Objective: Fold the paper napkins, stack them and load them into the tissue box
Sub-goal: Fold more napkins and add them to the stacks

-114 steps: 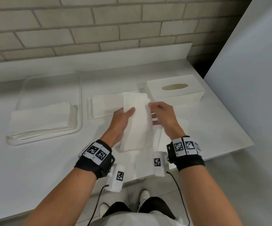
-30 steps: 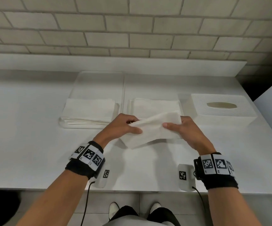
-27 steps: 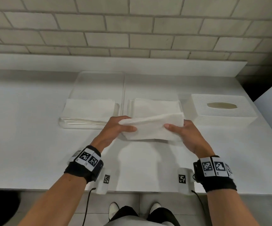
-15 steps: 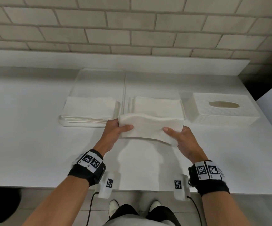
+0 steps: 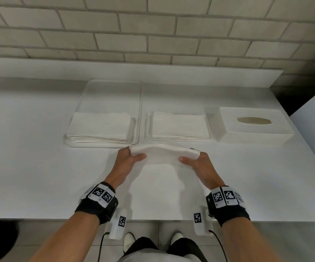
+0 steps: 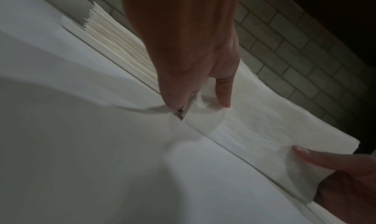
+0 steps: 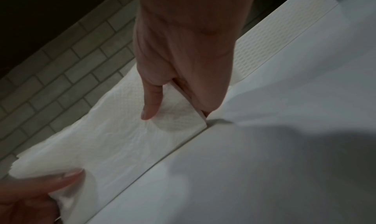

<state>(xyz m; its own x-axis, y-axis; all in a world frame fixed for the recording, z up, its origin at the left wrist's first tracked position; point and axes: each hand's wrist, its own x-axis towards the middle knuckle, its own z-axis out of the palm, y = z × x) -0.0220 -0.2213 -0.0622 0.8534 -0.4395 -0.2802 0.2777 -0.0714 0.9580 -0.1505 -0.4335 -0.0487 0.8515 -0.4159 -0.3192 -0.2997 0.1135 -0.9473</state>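
One folded white paper napkin (image 5: pixel 164 155) was held above the white table (image 5: pixel 39 167), just in front of the trays, sagging slightly at its ends. The left hand (image 5: pixel 126 160) pinched its left end, thumb on top and fingers beneath; the right hand (image 5: pixel 200 163) pinched the right end likewise. Two stacks were counted: one of unfolded white napkins (image 5: pixel 100 127) in a clear plastic tray (image 5: pixel 113 91), one of folded napkins (image 5: pixel 179 125) on a shallow white tray (image 5: pixel 147 137). The sheet count per stack could not be told. One white textured tissue box (image 5: pixel 253 127) stood to the right.
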